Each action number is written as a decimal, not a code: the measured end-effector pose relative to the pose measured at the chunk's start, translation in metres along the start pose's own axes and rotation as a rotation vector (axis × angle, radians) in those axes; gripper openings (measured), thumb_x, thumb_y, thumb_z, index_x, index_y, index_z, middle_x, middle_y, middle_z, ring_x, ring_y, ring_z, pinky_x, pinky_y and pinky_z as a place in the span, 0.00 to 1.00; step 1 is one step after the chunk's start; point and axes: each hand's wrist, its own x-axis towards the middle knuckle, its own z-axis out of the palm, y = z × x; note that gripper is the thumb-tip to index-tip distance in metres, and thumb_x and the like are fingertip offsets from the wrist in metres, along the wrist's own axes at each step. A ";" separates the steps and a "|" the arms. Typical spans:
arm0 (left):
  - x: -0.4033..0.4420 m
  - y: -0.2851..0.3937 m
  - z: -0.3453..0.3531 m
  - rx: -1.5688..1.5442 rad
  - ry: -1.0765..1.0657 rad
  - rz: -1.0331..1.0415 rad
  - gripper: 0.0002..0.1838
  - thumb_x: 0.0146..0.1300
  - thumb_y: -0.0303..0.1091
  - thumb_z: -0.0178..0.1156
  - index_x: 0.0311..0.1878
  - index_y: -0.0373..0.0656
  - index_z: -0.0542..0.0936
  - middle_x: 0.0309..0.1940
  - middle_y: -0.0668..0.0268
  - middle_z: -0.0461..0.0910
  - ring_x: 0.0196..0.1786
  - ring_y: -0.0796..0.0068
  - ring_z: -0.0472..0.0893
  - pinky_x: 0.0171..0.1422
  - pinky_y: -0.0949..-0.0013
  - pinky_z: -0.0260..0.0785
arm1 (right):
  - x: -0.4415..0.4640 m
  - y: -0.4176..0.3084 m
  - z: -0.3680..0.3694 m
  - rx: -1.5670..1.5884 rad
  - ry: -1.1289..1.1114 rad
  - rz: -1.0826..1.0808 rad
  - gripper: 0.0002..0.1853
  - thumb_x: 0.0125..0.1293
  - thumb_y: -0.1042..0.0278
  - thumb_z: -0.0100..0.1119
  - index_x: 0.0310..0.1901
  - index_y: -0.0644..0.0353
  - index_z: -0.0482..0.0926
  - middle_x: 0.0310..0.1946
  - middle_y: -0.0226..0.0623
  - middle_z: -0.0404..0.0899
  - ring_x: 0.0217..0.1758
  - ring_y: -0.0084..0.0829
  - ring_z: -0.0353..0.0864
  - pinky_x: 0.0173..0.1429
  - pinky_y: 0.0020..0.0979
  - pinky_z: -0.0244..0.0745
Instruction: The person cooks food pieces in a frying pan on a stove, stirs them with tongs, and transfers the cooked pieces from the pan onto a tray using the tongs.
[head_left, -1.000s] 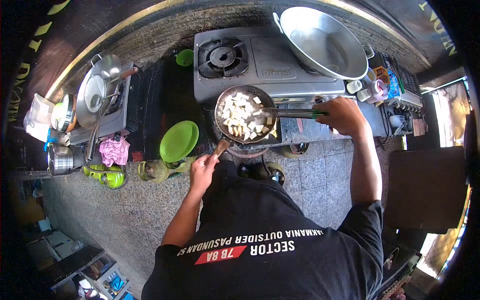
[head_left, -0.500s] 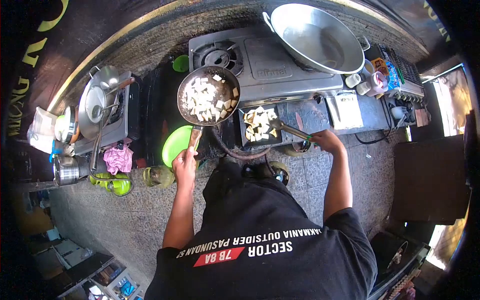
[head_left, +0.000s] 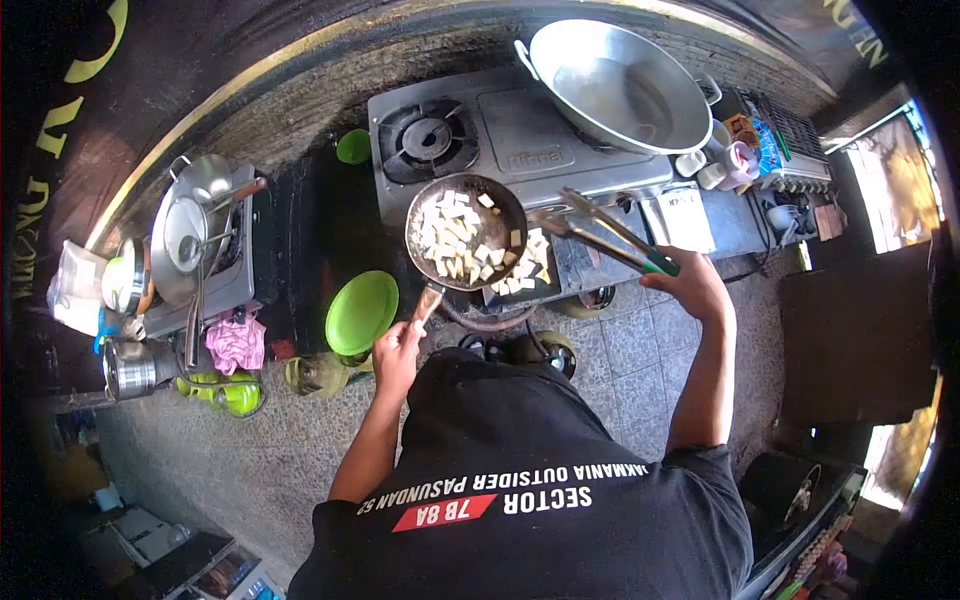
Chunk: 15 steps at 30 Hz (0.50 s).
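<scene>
My left hand [head_left: 397, 352] grips the handle of a frying pan [head_left: 511, 222]. Pale cut cubes [head_left: 450, 235] lie inside the pan. The pan is in front of the stove's near edge and partly covers a dark tray [head_left: 551, 287] that holds more pale pieces [head_left: 522, 278]. In my right hand [head_left: 697, 287] is a pair of metal tongs [head_left: 612, 225], fingers wrapped round its green-marked end. The tongs' arms are spread, pointing left towards the pan, and nothing shows between their tips.
A grey gas stove [head_left: 520, 130] stands behind, with a bare burner [head_left: 428, 140] and a large wok [head_left: 640, 85]. A green plate [head_left: 362, 312] is left of the pan. Further left, another stove [head_left: 222, 285] carries pans. Cups [head_left: 712, 176] stand right of the wok.
The pan has moved right and nearer, from beside the burner to over part of the tray. My right hand has lifted the tongs off the tray's pieces, and their arms have spread.
</scene>
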 end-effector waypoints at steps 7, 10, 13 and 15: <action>-0.003 0.002 -0.008 0.120 -0.078 0.095 0.19 0.76 0.45 0.62 0.35 0.38 0.85 0.18 0.78 0.67 0.22 0.87 0.64 0.27 0.72 0.54 | 0.001 -0.071 0.016 -0.164 -0.262 -0.122 0.23 0.63 0.42 0.73 0.51 0.51 0.89 0.41 0.48 0.90 0.47 0.50 0.89 0.53 0.47 0.80; -0.003 -0.001 -0.014 0.097 -0.098 0.136 0.19 0.76 0.45 0.62 0.36 0.38 0.85 0.18 0.77 0.68 0.23 0.86 0.66 0.27 0.72 0.57 | 0.001 -0.086 0.036 -0.311 -0.330 -0.035 0.27 0.70 0.35 0.63 0.45 0.55 0.89 0.33 0.43 0.89 0.39 0.44 0.91 0.50 0.45 0.84; -0.007 -0.011 -0.019 0.087 -0.090 0.127 0.18 0.76 0.44 0.62 0.36 0.38 0.85 0.19 0.76 0.71 0.23 0.86 0.68 0.28 0.72 0.60 | 0.006 -0.100 0.042 -0.211 -0.495 0.090 0.29 0.72 0.35 0.61 0.45 0.59 0.88 0.27 0.41 0.88 0.29 0.37 0.91 0.40 0.39 0.86; -0.006 -0.016 -0.024 0.106 -0.125 0.109 0.18 0.75 0.44 0.62 0.37 0.38 0.86 0.20 0.75 0.73 0.23 0.85 0.69 0.29 0.72 0.61 | 0.008 -0.094 0.051 -0.185 -0.513 0.046 0.30 0.75 0.36 0.58 0.45 0.62 0.88 0.25 0.41 0.87 0.24 0.32 0.89 0.34 0.34 0.86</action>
